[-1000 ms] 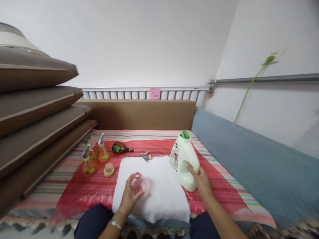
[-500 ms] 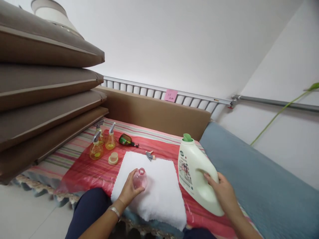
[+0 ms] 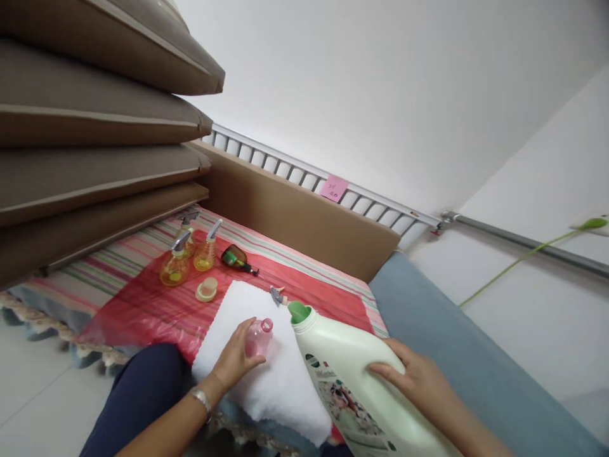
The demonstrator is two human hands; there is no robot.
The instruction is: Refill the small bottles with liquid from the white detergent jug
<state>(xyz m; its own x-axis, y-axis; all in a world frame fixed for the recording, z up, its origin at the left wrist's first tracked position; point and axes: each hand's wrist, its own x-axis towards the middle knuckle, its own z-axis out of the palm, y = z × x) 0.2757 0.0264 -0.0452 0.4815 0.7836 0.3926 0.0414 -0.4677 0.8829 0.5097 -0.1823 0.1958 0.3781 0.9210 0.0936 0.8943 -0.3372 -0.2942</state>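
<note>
My left hand point(image 3: 236, 357) is wrapped round a small clear pink bottle point(image 3: 259, 338) with an open neck, over a white towel point(image 3: 280, 387). By its handle, my right hand point(image 3: 415, 379) grips a large pale green detergent jug point(image 3: 354, 374). The jug leans left, its green spout point(image 3: 299, 311) to the right of the pink bottle and apart from it. At the towel's far edge lies a grey spray trigger head point(image 3: 278, 296).
Several yellow-tinted spray bottles point(image 3: 175, 269) stand at the left on a red plastic sheet point(image 3: 157, 311). Near them are a pale cap point(image 3: 206, 290) and a dark pump bottle point(image 3: 236, 258) on its side. Stacked brown cushions point(image 3: 104, 171) rise at left; a blue-grey padded panel point(image 3: 451, 343) borders the right.
The jug has tipped left and its spout has come much closer to the pink bottle. My left hand still holds the bottle. The camera view has tilted.
</note>
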